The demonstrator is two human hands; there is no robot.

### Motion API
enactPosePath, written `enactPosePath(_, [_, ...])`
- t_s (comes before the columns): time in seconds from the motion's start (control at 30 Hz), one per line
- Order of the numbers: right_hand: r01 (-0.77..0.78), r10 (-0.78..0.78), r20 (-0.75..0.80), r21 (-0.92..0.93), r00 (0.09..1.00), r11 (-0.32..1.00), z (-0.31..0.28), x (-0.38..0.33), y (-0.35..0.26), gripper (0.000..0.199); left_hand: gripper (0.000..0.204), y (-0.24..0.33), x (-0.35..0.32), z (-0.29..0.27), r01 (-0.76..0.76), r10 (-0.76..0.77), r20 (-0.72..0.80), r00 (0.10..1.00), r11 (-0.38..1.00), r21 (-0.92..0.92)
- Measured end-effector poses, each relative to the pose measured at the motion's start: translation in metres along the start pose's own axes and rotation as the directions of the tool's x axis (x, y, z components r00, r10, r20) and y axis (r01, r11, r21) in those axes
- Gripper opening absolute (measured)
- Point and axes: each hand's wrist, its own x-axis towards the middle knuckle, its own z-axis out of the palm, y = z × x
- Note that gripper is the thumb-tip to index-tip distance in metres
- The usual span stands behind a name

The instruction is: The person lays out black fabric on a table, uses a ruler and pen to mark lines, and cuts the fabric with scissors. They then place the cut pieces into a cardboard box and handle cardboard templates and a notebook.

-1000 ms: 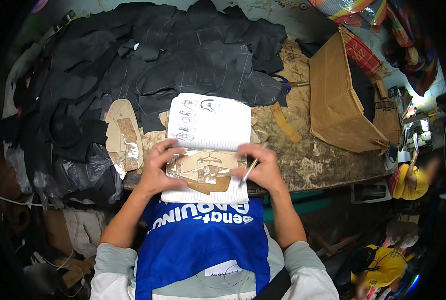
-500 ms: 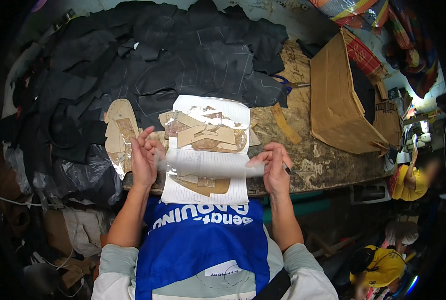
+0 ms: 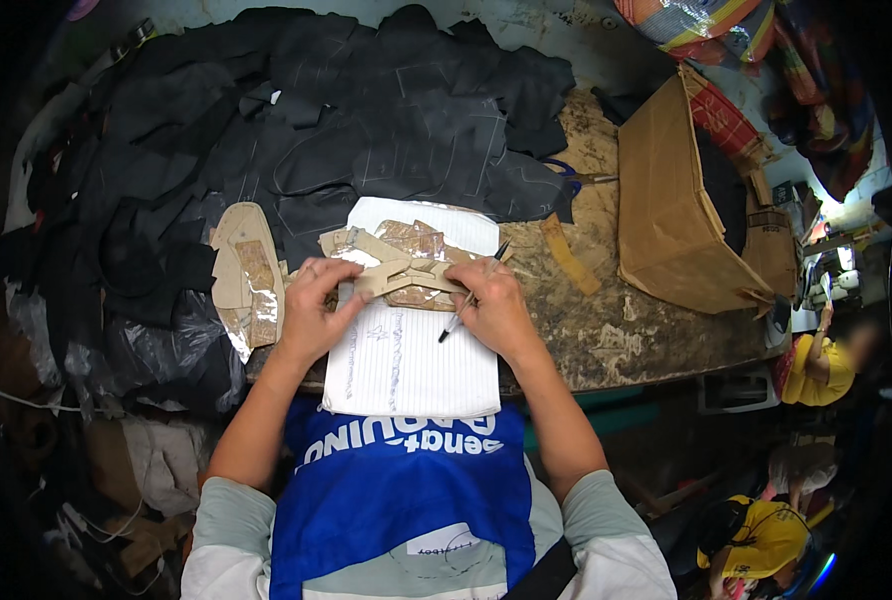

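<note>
Resting across an open lined notebook [image 3: 411,365], both hands work at a loose stack of tan cardboard pattern pieces [image 3: 406,270] that lies on the notebook's far page, near the middle of the tabletop [image 3: 616,330]'s near edge. The left hand [image 3: 316,305] has its grip pressed down on the left end of the stack, fingers curled over the pieces and thumb tucked beneath their near edge. The right hand [image 3: 496,305] closes its grip on the right end of the same stack, and a thin dark pen [image 3: 471,295] is pinched between its fingers, slanting from the far right down toward the near page. The pieces span the gap between the two hands, touching both, with one long strip lying crosswise on top. The notebook's near page overhangs the tabletop's near edge, above a blue apron. Just left of the left hand lies a separate sole-shaped cardboard template [image 3: 246,270], partly on a heap of black leather cuts [image 3: 346,130] that fills the far left of the tabletop. A brown cardboard box [image 3: 666,200] stands toward the right edge.
</note>
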Motion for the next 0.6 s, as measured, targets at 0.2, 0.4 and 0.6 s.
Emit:
enactPosePath(0.2, [-0.238, 0.274, -0.097, 0.280, 0.957, 0.930, -0.011, -0.014, 0.014, 0.017, 0.014, 0.002, 0.026, -0.005, 0.101, -0.102, 0.002, 0.995, 0.974, -0.205])
enactPosePath(0.4, [-0.393, 0.485, 0.057, 0.672, 0.873, 0.628, -0.034, -0.029, 0.023, 0.016, 0.012, 0.002, 0.010, -0.039, 0.051, -0.007, 0.468, 0.884, 0.995, -0.081])
enactPosePath(0.6, [-0.318, 0.312, 0.093, 0.470, 0.946, 0.824, -0.053, -0.024, 0.010, 0.017, 0.050, 0.026, -0.018, -0.051, 0.003, 0.100, 0.753, 0.650, 0.991, -0.133])
